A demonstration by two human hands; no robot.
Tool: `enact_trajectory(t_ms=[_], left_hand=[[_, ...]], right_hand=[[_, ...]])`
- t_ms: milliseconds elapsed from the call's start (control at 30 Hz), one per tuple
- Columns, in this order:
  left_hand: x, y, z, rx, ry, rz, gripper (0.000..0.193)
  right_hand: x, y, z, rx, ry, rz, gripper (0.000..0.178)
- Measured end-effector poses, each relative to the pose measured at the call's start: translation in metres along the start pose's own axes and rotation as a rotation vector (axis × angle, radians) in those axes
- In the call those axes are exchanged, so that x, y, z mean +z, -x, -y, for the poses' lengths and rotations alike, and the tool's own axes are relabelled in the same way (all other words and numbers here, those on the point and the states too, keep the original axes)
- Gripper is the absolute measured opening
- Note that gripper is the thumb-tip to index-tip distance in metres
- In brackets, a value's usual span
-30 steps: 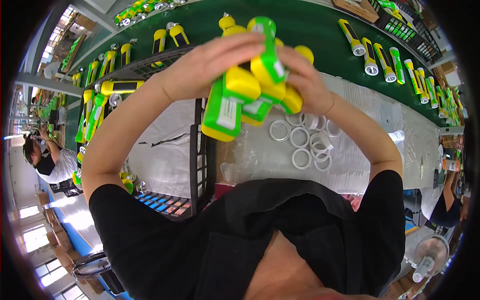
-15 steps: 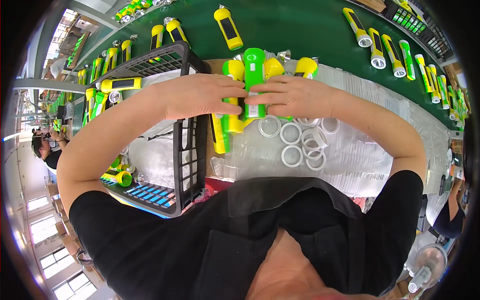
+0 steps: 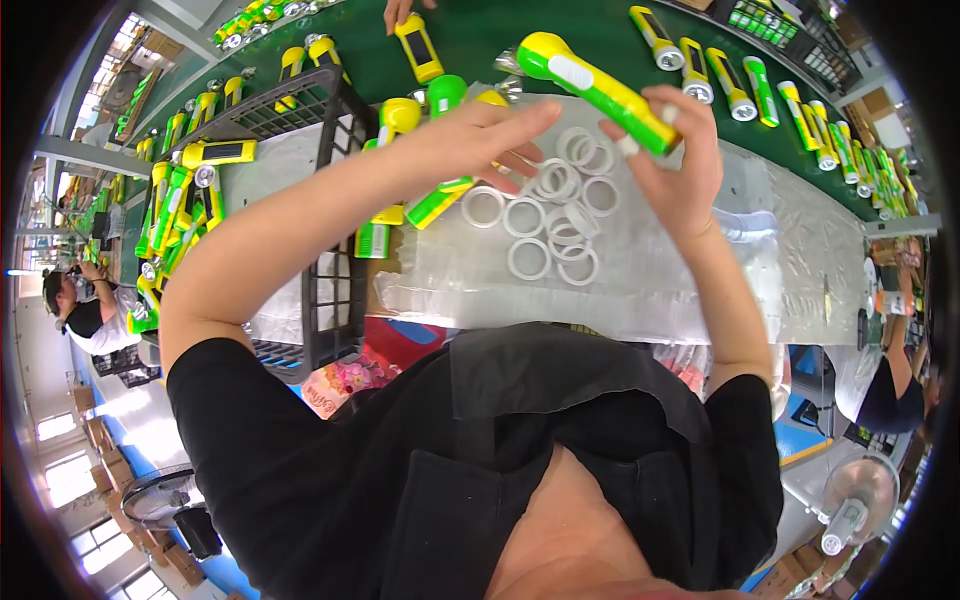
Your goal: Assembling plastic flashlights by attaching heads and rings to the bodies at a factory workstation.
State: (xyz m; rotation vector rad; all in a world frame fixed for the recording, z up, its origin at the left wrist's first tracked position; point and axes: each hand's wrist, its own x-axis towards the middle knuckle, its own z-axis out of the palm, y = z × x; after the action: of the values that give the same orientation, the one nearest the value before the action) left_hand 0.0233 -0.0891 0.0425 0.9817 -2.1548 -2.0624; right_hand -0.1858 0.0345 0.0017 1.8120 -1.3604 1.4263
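**Green and yellow flashlights everywhere, one of them up in the right hand**

Yellow-and-green plastic is basically the whole scene. The person's right hand is closed around a flashlight, gripping it near the lower end, with the thing held up off the surface and slanting from the yellow head at upper left down toward the fingers at right. Looks like a small white ring sits at the fingertips by that end too, but it's too small to be sure.

The left hand isn't holding anything as far as I can see: palm flat, fingers stretched out and slightly spread, hovering just beside the raised flashlight and above a small bunch of flashlights lying on the surface under it.

Below and between both hands there's a loose cluster of white rings, some overlapping, spread on a clear plastic sheet that covers this stretch of the green surface.

A black wire basket stands just left of the sheet. More flashlights lie in a row along the far side of the surface at the upper right, well apart from the hands. Another person's hand touches a yellow flashlight at the top edge, and another worker sits far off to the left.
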Motion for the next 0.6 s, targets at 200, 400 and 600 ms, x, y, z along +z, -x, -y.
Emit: enact_trajectory(t_ms=[200,400,600], left_hand=[[0.09,-0.027,-0.012,0.407,0.303,-0.11,0.049],[0.16,-0.028,0.018,0.508,-0.171,-0.198,0.051],[0.175,-0.022,0.046,0.456,-0.374,-0.102,0.047]], right_hand=[[-0.04,0.078,0.044,0.402,-0.356,-0.094,0.059],[-0.096,0.096,0.047,1.104,-0.911,0.036,0.056],[-0.124,0.11,0.062,1.271,-0.891,-0.112,0.042]])
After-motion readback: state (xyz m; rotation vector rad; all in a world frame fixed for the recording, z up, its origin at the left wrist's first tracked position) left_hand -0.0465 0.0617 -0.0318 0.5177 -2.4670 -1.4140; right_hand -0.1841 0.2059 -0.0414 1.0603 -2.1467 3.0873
